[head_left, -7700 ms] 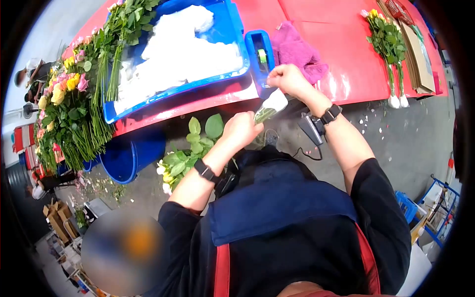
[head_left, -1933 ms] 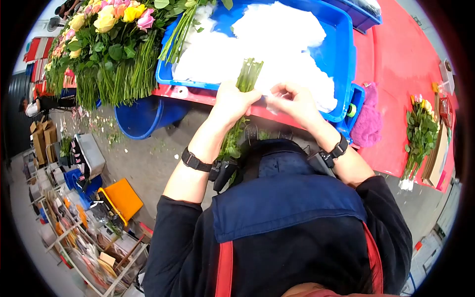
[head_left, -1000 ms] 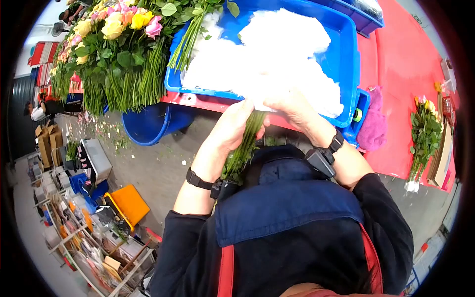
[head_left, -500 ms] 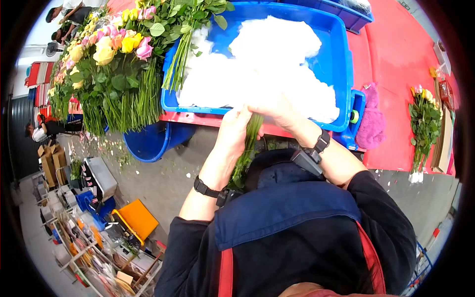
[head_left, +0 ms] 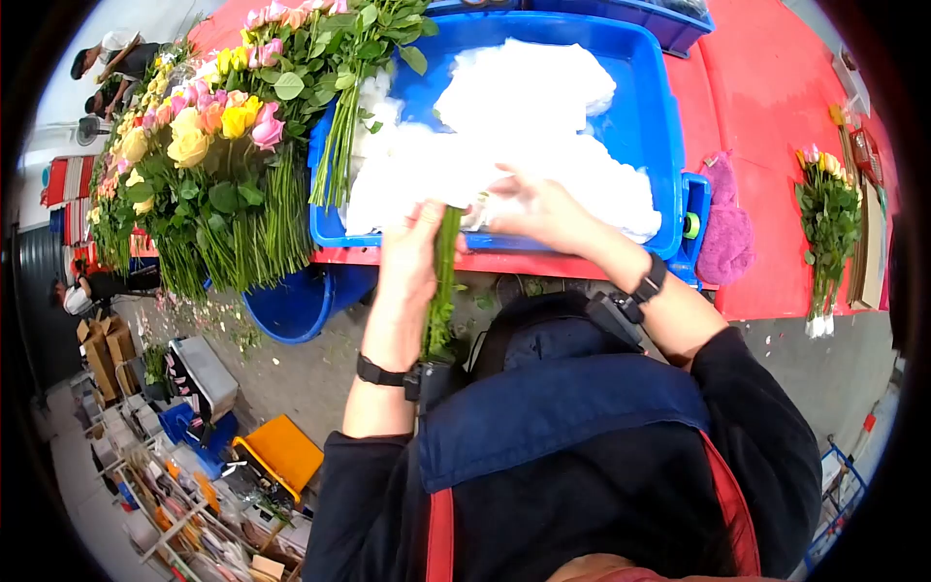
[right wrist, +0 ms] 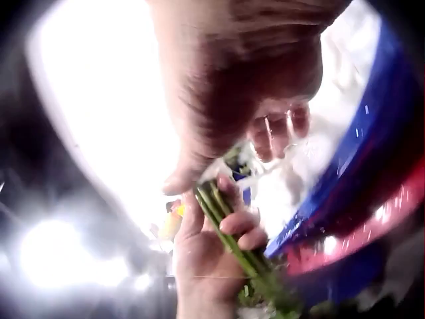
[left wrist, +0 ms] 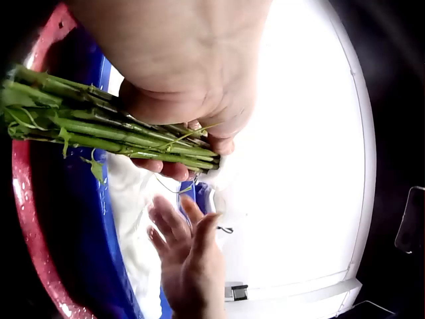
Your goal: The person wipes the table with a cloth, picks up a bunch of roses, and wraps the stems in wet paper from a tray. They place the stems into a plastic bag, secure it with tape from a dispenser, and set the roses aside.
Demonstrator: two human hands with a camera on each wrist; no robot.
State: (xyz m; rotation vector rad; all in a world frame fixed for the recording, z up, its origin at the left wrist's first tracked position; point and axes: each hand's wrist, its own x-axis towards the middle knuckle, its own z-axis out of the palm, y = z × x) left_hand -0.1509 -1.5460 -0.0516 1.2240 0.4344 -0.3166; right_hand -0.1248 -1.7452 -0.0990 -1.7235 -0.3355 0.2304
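Note:
My left hand [head_left: 407, 257] grips a bunch of green flower stems [head_left: 444, 276], cut ends pointing up toward the tray and leaves hanging toward my body. In the left wrist view the thumb and fingers wrap the stems [left wrist: 99, 123] close to their cut ends, with white fluff near the tips. My right hand [head_left: 543, 215] is just right of the stem ends, over the tray's near side; in the left wrist view this right hand [left wrist: 192, 266] has its fingers spread and holds nothing. Wet-looking white cotton [head_left: 529, 87] lies in the blue tray [head_left: 645, 87] beneath. The bunch's blooms are hidden.
Roses with long stems [head_left: 218, 194] are heaped left of the tray. A blue tape dispenser [head_left: 690, 228] and purple towel [head_left: 725, 238] lie to its right on the red table [head_left: 766, 97]. Farther right lies a bunch with white-wrapped ends [head_left: 829, 223]. A blue barrel [head_left: 301, 306] stands below the table edge.
The right hand has come away from the stem ends to the right, its fingers opening; half a second ago both hands met there. The left hand keeps its grip, shifted slightly left.

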